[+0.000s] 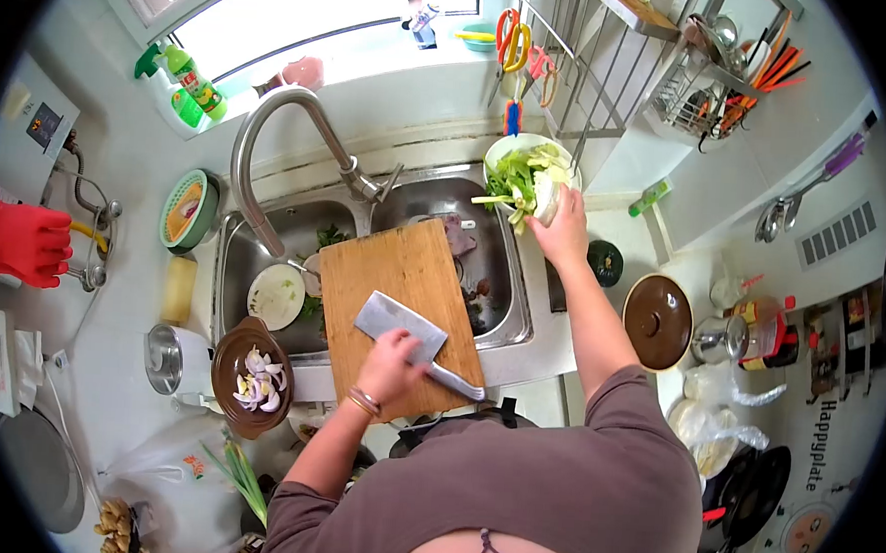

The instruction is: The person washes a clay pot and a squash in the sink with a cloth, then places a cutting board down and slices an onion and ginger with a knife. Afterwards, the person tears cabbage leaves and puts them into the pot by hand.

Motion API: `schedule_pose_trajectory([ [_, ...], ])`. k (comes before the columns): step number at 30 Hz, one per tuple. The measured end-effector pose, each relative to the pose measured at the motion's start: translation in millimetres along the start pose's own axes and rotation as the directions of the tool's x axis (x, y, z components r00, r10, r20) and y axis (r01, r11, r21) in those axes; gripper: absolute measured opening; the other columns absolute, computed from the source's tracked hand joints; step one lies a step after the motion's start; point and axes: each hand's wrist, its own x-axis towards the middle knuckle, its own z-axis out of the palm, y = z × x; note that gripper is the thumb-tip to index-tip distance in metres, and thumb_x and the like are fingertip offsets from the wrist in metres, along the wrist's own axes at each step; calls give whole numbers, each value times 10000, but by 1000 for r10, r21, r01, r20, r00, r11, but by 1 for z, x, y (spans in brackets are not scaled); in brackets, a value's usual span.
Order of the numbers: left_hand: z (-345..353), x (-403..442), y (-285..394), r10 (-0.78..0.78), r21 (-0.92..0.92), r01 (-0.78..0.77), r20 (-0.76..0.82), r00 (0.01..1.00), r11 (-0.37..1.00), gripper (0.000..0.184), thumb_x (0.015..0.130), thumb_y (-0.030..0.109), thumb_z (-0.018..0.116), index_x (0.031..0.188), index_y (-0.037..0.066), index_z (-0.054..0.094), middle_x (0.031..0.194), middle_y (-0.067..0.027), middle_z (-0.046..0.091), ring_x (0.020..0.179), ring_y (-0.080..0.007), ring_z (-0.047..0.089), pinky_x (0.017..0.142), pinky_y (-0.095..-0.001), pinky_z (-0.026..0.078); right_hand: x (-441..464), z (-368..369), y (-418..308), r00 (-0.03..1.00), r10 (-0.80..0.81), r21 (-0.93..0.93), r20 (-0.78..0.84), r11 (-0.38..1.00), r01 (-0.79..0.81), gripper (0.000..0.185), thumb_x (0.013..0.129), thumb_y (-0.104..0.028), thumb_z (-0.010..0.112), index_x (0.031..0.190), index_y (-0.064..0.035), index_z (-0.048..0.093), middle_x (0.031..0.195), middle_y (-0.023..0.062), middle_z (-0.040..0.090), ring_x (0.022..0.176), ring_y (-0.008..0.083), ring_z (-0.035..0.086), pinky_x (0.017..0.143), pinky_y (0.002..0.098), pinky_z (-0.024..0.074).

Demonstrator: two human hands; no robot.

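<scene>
My left hand [390,366] is over the blade of a cleaver [381,318]; its fingers are bent and blurred, and their grip is unclear. The cleaver lies flat on a wooden cutting board [363,272], its handle towards the lower right. The board bridges the sink's near edge. At the back right, my right hand [564,228] is closed around pale-stemmed greens at the near rim of a white bowl. Leafy greens [513,175] fill the bowl [492,154], and its underside is hidden.
The double sink [516,310] holds a plate [276,296] and food scraps. A curved faucet [249,156] arches over its left basin. A brown dish [226,365] with cut onion stands left of the board. Right of the sink are a dark green squash [604,263] and a brown lid [658,323].
</scene>
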Motion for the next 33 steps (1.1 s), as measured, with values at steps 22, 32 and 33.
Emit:
schedule_pose_trajectory([
  [22,27,67,-44,-13,386,-74,220,975,920,285,785,94,592,1043,200,648,1086,-108,540,937,-295,599,739,-384,531,-75,-16,60,918,-94,59,-385,990,126,554,769,82,456,1317,79,375,1332,273,426,1229,432,394,1055,491,297],
  [32,17,71,-37,-223,295,149,236,946,944,443,784,94,641,1218,142,567,1251,-160,478,1104,-338,530,905,-402,481,-165,-58,53,887,284,355,-364,923,-149,489,851,35,432,1340,34,411,1320,227,467,1226,343,464,1049,391,345],
  [33,15,69,-32,-163,218,124,169,972,968,467,775,99,658,1230,117,555,1254,-167,483,1102,-342,529,909,-404,478,-177,-67,46,892,325,467,-315,871,-152,478,861,30,427,1339,35,413,1317,215,474,1222,321,471,1038,378,356],
])
